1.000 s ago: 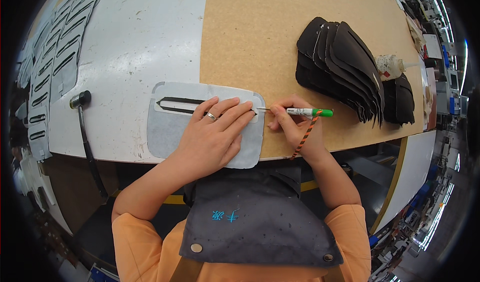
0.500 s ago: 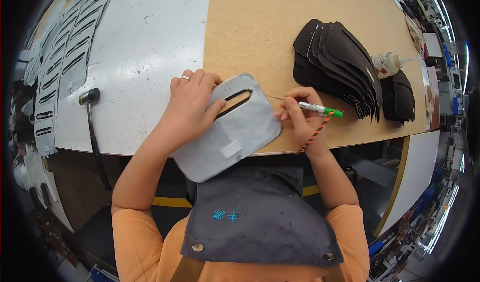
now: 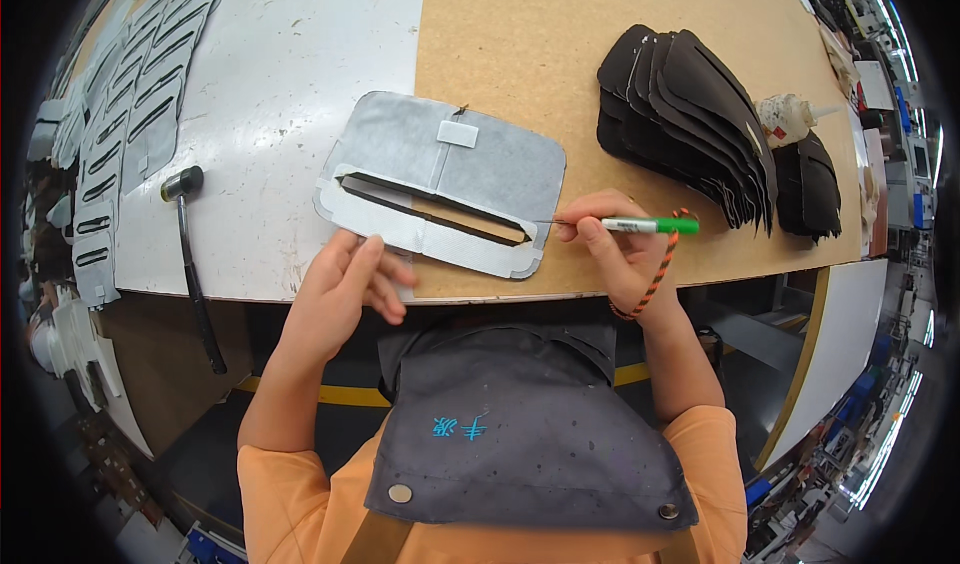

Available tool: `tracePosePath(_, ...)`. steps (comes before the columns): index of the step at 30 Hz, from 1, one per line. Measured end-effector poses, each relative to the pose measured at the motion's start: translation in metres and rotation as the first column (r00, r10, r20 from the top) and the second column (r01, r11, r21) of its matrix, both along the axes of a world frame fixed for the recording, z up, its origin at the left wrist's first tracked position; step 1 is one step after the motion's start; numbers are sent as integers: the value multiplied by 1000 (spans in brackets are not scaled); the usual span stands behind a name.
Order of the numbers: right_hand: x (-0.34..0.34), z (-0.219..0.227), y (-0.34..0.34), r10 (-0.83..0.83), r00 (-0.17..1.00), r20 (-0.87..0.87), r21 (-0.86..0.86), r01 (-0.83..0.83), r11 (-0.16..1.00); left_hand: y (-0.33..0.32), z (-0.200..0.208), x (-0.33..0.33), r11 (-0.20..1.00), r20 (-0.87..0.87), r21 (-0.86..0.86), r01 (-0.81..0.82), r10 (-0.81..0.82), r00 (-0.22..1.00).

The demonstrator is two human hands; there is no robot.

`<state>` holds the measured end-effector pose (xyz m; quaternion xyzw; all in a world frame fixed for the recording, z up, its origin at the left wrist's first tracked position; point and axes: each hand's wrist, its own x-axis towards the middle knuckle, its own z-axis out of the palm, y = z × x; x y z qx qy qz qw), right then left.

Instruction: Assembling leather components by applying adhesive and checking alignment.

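A grey fabric panel [image 3: 500,169] with rounded corners lies flat on the table in front of me, its long dark-edged slot [image 3: 435,210] on the near side. A small white patch [image 3: 457,134] sits near its far edge. My left hand [image 3: 345,282] is at the panel's near left edge, fingers apart and gripping nothing. My right hand [image 3: 610,249] pinches a pen-shaped tool [image 3: 632,225] with a white barrel, a green end and a thin pointed tip. That tip reaches the panel's right edge. From the green end an orange-and-black cord [image 3: 660,276] runs down by my wrist.
Brown-black cut pieces [image 3: 680,124] are stacked at the right, with a smaller dark pile [image 3: 808,189] and a whitish bottle [image 3: 787,119] beside them. A hammer [image 3: 187,254] hangs over the table's front edge at the left. Rows of slotted grey panels [image 3: 150,114] lie far left.
The grey panel has been turned round, so its slot now faces me, and it lies farther onto the table. My left hand has let go of it and moved nearer.
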<state>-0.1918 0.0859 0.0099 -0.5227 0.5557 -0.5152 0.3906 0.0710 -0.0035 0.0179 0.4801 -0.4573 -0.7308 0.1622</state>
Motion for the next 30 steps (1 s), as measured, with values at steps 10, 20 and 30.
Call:
tracePosePath(10,9,-11,-6,-28,980,195,275,-28,961,0,-5,-48,96,448,-851,516,-376,811)
tracePosePath(20,5,-8,-4,81,996,20,280,-84,956,-8,-19,-56,50,513,-805,591,-441,736)
tracePosePath(30,13,-21,33,23,558,-830,-220,-363,905,-5,-17,-57,68,494,-820,568,-416,763)
